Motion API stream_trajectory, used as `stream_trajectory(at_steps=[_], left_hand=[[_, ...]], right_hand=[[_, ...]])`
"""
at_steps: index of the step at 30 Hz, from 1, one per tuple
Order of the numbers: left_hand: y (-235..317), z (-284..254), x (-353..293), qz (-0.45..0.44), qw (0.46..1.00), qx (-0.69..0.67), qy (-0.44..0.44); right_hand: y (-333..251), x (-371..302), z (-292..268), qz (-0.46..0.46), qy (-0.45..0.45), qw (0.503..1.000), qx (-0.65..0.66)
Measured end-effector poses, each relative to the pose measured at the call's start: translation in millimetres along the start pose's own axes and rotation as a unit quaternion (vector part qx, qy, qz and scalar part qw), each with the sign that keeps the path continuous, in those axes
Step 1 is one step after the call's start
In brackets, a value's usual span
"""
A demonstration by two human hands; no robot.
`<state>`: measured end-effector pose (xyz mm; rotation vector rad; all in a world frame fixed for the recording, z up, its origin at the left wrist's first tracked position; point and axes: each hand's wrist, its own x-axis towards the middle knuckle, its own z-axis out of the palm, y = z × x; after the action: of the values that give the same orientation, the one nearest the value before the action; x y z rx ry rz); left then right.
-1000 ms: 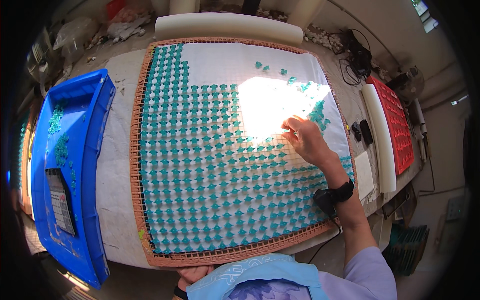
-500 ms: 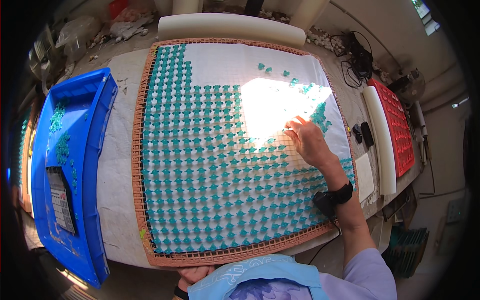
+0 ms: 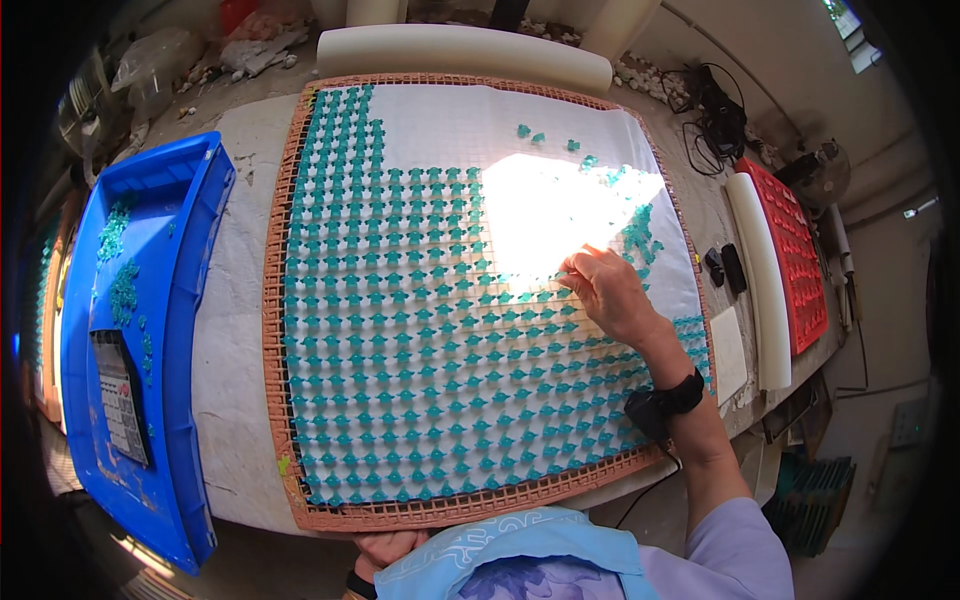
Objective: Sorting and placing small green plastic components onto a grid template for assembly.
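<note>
My right hand (image 3: 605,292) is pinched at the end of a row of small teal pieces (image 3: 400,300), near the middle right of a brown lattice frame (image 3: 278,270). Thumb and fingertips meet on what looks like one teal piece, mostly covered by the fingers. White sheeting (image 3: 430,130) lies on the frame under the neat rows. Beyond my hand is a loose heap of teal pieces (image 3: 638,232), partly washed out by bright sunlight. My left hand (image 3: 388,547) is curled at the frame's near edge, its fingertips hidden; what it holds, if anything, does not show.
At the left stands a blue bin (image 3: 185,330) with loose teal pieces and a calculator (image 3: 122,400). A white roll (image 3: 465,55) lies behind the frame. To the right are another white roll (image 3: 762,290), a red tray (image 3: 790,260) and black cables (image 3: 712,120).
My right hand has moved slightly nearer and left, from the sunlit patch down to the end of a row. The left hand has stayed at the frame's near edge.
</note>
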<state>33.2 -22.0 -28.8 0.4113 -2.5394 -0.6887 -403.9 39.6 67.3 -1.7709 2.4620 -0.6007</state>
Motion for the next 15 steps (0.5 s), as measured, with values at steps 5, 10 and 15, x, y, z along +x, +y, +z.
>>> stream_trajectory(at_steps=[5,10,15], left_hand=[[1,-4,4,0.011,1.000,0.019,0.002],[5,-3,10,0.003,1.000,0.015,0.011],[12,5,18,0.008,1.000,-0.009,0.024]], right_hand=[[0,-3,-1,-0.003,0.022,0.999,0.030],[27,-15,-17,0.041,0.108,0.993,0.038],[52,-36,-33,0.072,0.126,0.989,0.031]])
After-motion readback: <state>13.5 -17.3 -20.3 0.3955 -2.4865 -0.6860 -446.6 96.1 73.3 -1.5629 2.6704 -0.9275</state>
